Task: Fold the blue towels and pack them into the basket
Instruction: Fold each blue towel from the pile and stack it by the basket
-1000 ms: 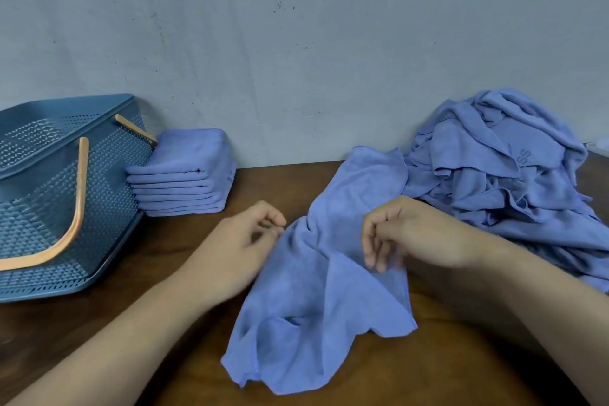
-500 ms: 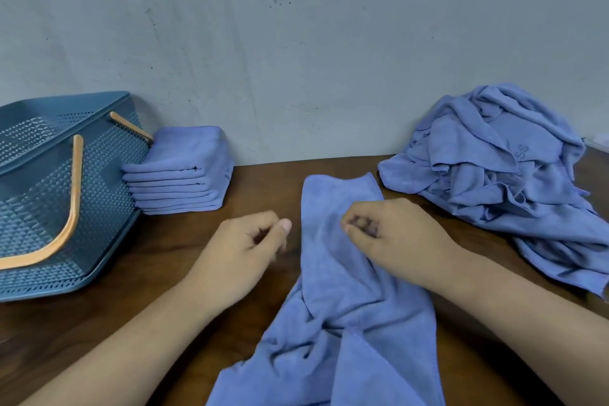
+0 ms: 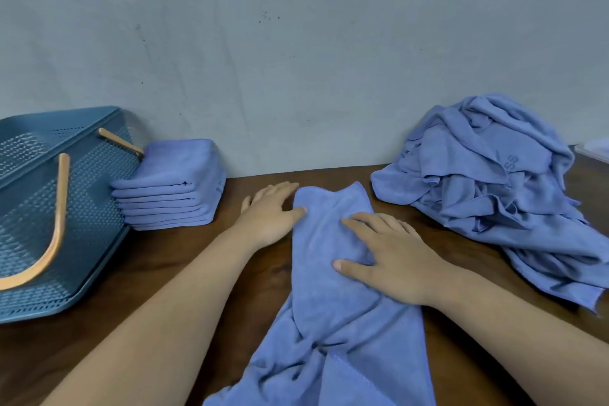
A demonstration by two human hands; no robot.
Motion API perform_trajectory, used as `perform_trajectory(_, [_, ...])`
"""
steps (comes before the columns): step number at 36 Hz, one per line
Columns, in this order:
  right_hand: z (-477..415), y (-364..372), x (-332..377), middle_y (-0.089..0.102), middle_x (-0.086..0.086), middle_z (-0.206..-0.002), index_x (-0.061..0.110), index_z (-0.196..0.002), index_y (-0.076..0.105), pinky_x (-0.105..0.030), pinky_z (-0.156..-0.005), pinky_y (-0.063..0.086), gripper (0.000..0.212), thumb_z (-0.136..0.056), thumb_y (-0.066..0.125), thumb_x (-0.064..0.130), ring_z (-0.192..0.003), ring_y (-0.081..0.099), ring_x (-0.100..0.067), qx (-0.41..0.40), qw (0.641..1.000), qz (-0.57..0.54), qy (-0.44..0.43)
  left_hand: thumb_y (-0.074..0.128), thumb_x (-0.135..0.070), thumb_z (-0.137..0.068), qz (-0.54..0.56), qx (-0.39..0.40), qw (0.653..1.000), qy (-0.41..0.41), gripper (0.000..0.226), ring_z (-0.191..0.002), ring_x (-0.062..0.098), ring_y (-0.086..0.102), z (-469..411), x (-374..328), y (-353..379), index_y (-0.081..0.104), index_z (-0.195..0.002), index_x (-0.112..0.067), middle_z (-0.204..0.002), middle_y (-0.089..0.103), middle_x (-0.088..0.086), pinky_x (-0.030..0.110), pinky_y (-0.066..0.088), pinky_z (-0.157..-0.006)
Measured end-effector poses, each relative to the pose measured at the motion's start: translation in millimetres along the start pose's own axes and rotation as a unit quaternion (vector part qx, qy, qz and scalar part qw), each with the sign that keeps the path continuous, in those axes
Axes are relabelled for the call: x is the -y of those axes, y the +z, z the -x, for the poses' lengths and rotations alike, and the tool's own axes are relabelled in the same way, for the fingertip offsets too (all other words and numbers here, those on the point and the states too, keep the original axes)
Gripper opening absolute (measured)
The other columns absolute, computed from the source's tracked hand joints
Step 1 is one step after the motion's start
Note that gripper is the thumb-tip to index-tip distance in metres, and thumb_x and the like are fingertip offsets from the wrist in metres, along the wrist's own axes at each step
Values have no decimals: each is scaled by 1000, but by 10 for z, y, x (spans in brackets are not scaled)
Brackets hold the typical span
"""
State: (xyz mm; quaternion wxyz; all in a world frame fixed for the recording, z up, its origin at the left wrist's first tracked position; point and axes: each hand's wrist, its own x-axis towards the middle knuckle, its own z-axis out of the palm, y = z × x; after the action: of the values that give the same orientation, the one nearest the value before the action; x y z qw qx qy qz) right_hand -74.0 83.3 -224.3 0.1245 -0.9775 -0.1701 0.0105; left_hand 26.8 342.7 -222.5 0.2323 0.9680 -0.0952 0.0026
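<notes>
The left hand (image 3: 268, 216) lay flat beside the towel (image 3: 329, 306), thumb on its edge, while the right hand (image 3: 385, 254) pressed it with spread fingers. The towel ran mid-tabletop to the near edge of the dark wooden tabletop (image 3: 164, 273), below a scuffed grey wall (image 3: 296, 59). The basket (image 3: 89, 208) stood at the left edge beside a folded stack (image 3: 174, 188), and a loose heap (image 3: 487, 194) lay at the right.

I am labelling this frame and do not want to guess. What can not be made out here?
Head view only:
Basket contents: mostly hidden by its near wall; left edge cuts it.
Spread towel: near end cut by bottom edge.
Heap of unfolded towels: number unclear, they overlap; stamped letters too small.
Pale object at right edge: cut off.
</notes>
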Motion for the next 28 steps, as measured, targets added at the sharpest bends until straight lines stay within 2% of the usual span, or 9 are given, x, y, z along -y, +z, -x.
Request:
perform_trajectory(2, [-18,0,-37,13,22,-170,41,-166,18,-34,-127,9,93,-89,33,91,-157,6,-5,3,1000,-2,2,56,-60,-98,15,26,999,30,52,-158,14,24,-157,-22,62,52,-148,-46,-167,35,-19,59,7,-129])
perform_trajectory(4, [-34,3,-59,5,20,-173,41,-167,12,-36,-129,6,97,-87,28,94,-159,-1,-6,21,1000,3,4,67,-56,-92,121,15,990,77,27,-145,8,46,-201,-34,89,71,-111,-36,-152,54,-18,55,26,-125])
perform_trajectory(7, [-55,-12,-102,-11,19,-174,44,-167,1,-40,-131,0,99,-86,22,96,-159,-15,-4,55,998,8,9,71,-34,-102,258,-29,957,127,34,-98,11,68,-103,-53,69,63,-80,-9,-102,71,-4,41,53,-95])
perform_trajectory(10, [-62,-48,-151,-17,21,-173,45,-166,-5,-43,-131,-2,98,-86,19,97,-158,-19,-2,68,997,15,11,65,-37,-106,308,-107,938,122,52,-63,18,40,-5,-89,-63,44,-73,-3,-66,42,4,33,35,-63])
perform_trajectory(13, [-65,-57,-173,-19,23,-172,45,-166,-7,-46,-131,-3,99,-85,16,97,-158,-20,-2,74,997,22,13,60,-40,-108,315,-153,931,105,58,-60,15,30,-7,-142,-217,36,-68,-6,-63,31,0,28,27,-55])
perform_trajectory(16, [-71,-61,-172,-20,22,-172,45,-166,-8,-46,-131,-3,100,-84,15,98,-158,-20,-2,75,997,25,16,58,-55,-105,285,-125,948,64,60,-61,18,30,-33,-223,-290,38,-70,-9,-66,30,4,33,26,-56])
perform_trajectory(22, [-83,-71,-217,-19,18,-173,44,-166,-7,-48,-131,-2,103,-82,13,99,-159,-19,-5,76,996,28,37,76,-81,-76,109,152,982,-2,61,-75,11,58,-10,-3,-612,75,-89,-22,-81,69,-1,31,45,-73])
perform_trajectory(25, [-88,-66,-229,-18,17,-173,44,-167,-6,-48,-131,-1,102,-83,14,98,-159,-19,-5,76,996,32,40,86,-63,-79,43,262,964,-4,41,-84,11,67,76,131,-766,82,-96,-26,-89,75,-10,28,47,-80])
perform_trajectory(28, [-92,-62,-243,-18,18,-173,45,-166,-5,-47,-131,-3,101,-83,15,98,-159,-19,-4,72,996,27,40,87,-34,-88,127,233,964,-15,20,-100,15,75,100,229,-803,83,-101,-20,-104,81,-2,30,55,-92])
